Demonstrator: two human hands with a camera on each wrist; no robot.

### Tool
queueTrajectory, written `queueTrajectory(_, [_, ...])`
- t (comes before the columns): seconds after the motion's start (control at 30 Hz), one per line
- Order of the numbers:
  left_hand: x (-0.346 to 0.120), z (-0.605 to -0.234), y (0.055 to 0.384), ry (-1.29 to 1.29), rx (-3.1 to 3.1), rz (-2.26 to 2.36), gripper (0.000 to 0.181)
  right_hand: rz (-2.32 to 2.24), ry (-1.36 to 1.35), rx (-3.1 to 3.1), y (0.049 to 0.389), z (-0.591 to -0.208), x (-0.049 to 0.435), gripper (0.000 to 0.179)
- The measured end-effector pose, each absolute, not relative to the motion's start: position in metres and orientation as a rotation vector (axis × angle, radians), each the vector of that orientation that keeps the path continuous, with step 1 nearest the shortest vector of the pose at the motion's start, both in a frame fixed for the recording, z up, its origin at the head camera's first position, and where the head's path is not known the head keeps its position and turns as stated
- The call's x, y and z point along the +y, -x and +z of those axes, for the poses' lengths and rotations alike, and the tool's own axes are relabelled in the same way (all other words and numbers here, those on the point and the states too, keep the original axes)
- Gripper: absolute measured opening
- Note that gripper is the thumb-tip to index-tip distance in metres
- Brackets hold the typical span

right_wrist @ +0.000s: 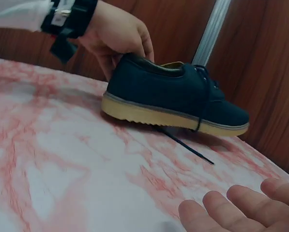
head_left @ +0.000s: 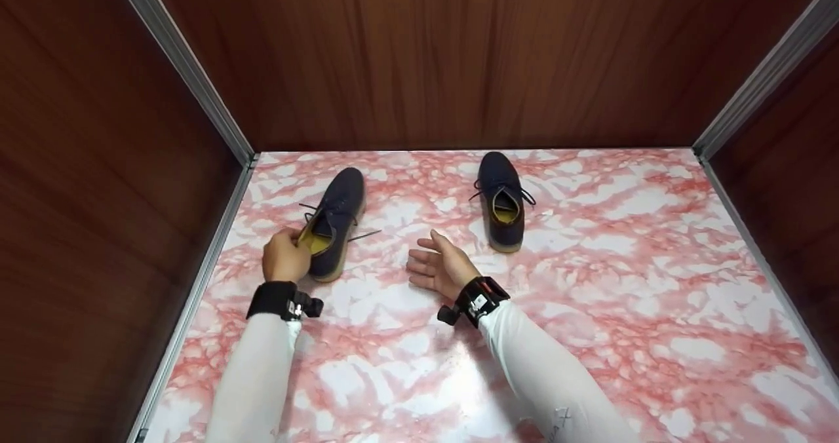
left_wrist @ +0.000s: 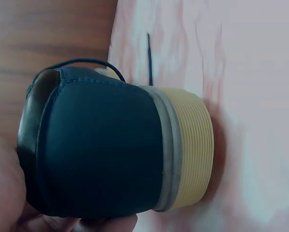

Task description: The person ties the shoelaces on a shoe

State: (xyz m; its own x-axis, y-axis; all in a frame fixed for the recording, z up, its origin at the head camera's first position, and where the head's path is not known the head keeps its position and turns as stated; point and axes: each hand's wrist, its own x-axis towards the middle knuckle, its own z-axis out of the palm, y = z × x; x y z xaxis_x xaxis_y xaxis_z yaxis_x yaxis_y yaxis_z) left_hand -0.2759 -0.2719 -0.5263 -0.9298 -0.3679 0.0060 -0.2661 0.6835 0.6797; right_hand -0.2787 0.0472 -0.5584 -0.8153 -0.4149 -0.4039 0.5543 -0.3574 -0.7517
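My left hand pinches the side of a navy lace-up shoe at its ankle opening, thumb side at the collar and fingertips on the outer upper. In the right wrist view the shoe's cream ridged sole shows with shadow under it, close over the surface. Its laces are undone, and one lace end trails out to the side. The heel fills much of the left wrist view, with fingertips along its lower side. Between the two shoes, my right hand is held with fingers extended and apart, touching nothing.
A matching navy shoe with its laces tied in a bow stands to the right, toe toward the back panel. Wood-grain panels with metal corner strips enclose the red-and-white marbled surface at the left, back and right.
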Motion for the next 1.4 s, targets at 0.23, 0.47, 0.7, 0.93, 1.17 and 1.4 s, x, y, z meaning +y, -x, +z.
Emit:
queueTrajectory(0.23, [-0.235,-0.522,0.26,-0.4,-2.718,-1.172,0.027,-2.217,-0.255,1.216,0.276,-0.565,0.039,0.075])
queueTrajectory(0.47, [-0.199,-0.514,0.25,-0.296,-2.728,-1.255,0.025,-2.228,-0.248,1.218,0.276,-0.566,0.039,0.076])
queueTrajectory(0.7, [-0.172,-0.514,0.243,-0.182,-2.733,-1.253,0.022,-2.22,-0.194,1.26,0.276,-0.562,0.043,0.071])
queueTrajectory(0.93, [-0.154,-0.518,0.237,-0.02,-2.765,-1.236,0.019,-2.245,-0.161,1.273,0.274,-0.553,0.053,0.061])
queueTrajectory(1.17, [-0.145,-0.52,0.236,0.185,-2.834,-1.286,0.02,-2.261,-0.185,1.313,0.275,-0.558,0.063,0.039])
queueTrajectory(1.4, [-0.142,-0.521,0.238,0.19,-2.898,-1.455,0.037,-2.278,-0.214,1.35,0.273,-0.561,0.07,0.028])
